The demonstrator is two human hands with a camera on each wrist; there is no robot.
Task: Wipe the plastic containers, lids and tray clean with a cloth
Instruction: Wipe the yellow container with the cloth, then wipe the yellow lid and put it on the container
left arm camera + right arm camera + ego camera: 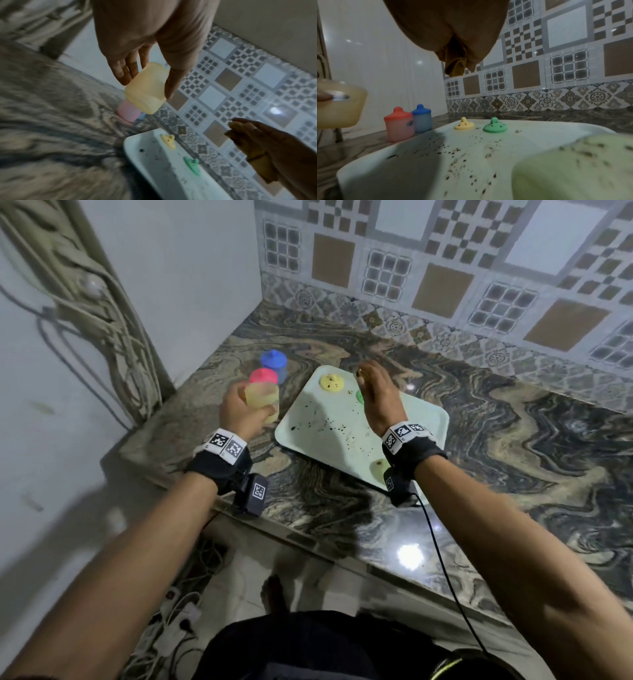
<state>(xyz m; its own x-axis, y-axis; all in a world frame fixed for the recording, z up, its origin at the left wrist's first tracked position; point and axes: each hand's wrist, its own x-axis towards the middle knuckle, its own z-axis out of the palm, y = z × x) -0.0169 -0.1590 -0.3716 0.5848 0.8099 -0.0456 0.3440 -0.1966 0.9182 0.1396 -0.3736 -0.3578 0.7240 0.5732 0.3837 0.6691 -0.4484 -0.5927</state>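
Yellow container (pixel 145 88) tilting aloft, red-lidded container (pixel 399 127) and blue-lidded container (pixel 422 119) standing beside tray (pixel 402 175) (dark crumbs speckling it), yellow lid (pixel 464 125) and green lid (pixel 495 127) lying on it, mustard cloth (pixel 455 65) hanging bunched.

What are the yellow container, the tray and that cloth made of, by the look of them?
Yellow container: translucent plastic, probably; light glows through its matt wall. Tray: pale, smooth, with rounded moulded rim, likely plastic or melamine. Cloth: soft mustard fabric, bunched in folds.

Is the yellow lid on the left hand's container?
No, the yellow lid lies on the tray beside the green lid, apart from the yellow container the left hand holds.
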